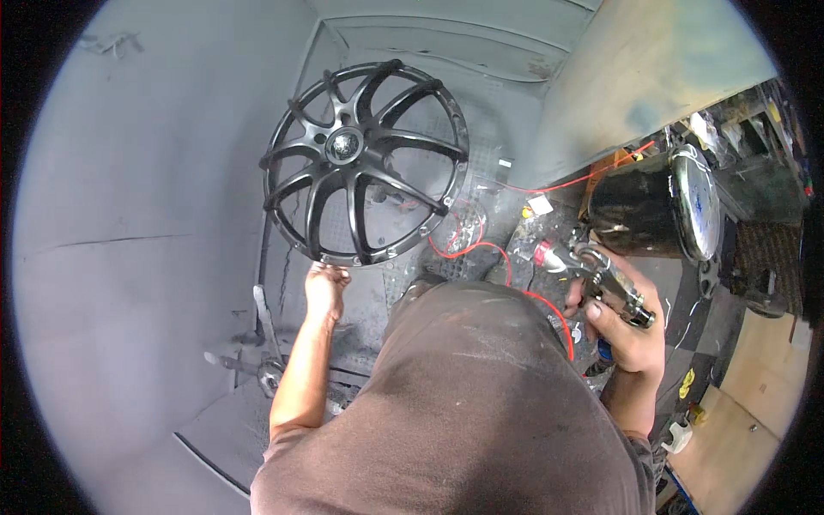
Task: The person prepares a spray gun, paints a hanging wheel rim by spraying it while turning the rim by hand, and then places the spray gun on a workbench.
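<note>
A dark satin-black alloy wheel with many slim spokes and a round centre cap stands out before me, left of the middle. My left hand is at its near lower edge, fingers curled closed on the rim. Off to the right, my right hand grips a metal spray gun by its body and handle. The gun has a red ring at its nozzle end, which faces left toward the wheel without touching it. Part of its handle is hidden by my fingers.
A red hose winds over the cluttered floor to my right side. Grey booth walls rise on the left. A dark drum lies at the right, near wooden boards. A metal stand sits beside my left forearm.
</note>
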The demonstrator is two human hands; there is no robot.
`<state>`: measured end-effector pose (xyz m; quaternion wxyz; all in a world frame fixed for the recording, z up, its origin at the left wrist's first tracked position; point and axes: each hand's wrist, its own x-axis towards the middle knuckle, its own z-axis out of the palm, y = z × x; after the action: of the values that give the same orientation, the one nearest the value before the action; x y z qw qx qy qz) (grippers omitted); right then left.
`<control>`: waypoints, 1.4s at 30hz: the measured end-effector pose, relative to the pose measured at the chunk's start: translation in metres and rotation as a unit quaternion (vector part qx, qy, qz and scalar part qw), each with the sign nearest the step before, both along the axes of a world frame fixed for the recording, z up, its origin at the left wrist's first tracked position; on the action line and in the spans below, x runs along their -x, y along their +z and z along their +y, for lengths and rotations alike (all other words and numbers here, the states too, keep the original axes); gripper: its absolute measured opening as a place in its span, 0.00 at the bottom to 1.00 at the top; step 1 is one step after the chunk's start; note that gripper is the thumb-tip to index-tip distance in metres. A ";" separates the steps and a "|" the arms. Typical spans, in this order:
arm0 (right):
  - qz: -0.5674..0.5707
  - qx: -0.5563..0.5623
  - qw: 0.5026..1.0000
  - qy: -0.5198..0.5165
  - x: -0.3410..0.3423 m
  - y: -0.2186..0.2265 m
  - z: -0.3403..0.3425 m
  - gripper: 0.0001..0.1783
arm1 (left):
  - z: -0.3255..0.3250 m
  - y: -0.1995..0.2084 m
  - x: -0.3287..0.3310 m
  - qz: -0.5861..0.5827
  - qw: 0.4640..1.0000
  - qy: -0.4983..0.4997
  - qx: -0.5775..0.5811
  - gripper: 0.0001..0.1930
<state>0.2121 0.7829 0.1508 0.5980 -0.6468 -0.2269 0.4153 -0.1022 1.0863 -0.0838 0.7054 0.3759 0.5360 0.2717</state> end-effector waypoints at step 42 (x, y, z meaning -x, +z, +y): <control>-0.013 0.065 0.971 0.231 0.062 -0.004 0.057 0.27 | -0.082 -0.086 0.053 0.218 0.906 -0.333 -0.144 0.06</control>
<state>0.1503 0.8402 0.1472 0.4397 -0.6193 -0.3507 0.5479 -0.1552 1.0039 -0.1702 0.5585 0.6798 0.4753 0.0060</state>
